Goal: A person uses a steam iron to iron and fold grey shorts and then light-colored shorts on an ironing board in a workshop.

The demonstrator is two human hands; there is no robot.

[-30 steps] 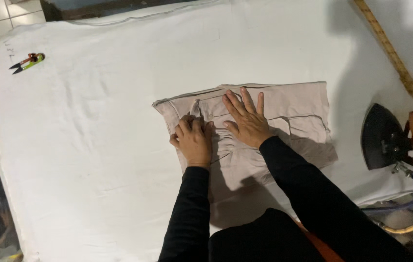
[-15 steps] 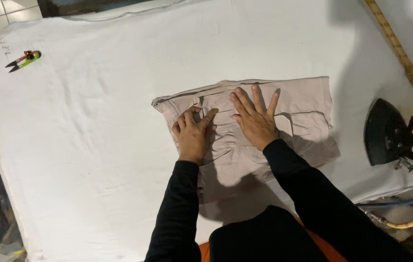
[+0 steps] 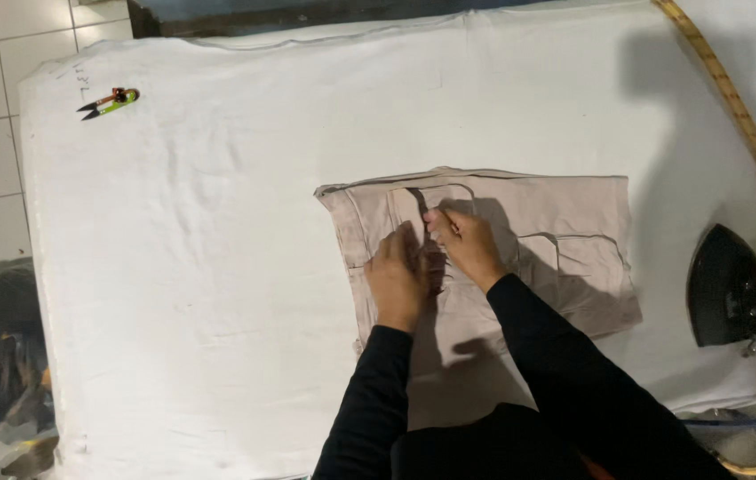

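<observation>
A folded beige garment (image 3: pixel 565 240) with stitched pockets lies flat on the white padded table (image 3: pixel 218 267). My left hand (image 3: pixel 397 283) rests on the garment's left part, fingers curled and pinching the cloth near the middle seam. My right hand (image 3: pixel 467 244) sits just to its right, fingertips closed on the same fold of fabric near the pocket edge. The two hands touch each other. Both arms wear black sleeves.
A small thread snipper (image 3: pixel 109 102) with a green and red handle lies at the table's far left corner. A dark iron (image 3: pixel 729 289) stands on its side at the right edge, with a hose below it. A measuring tape (image 3: pixel 733 98) runs diagonally at the upper right. Tiled floor shows on the left.
My hands lay flat and spread on the garment before. Now they have drawn together and closed their fingers on the cloth at the middle.
</observation>
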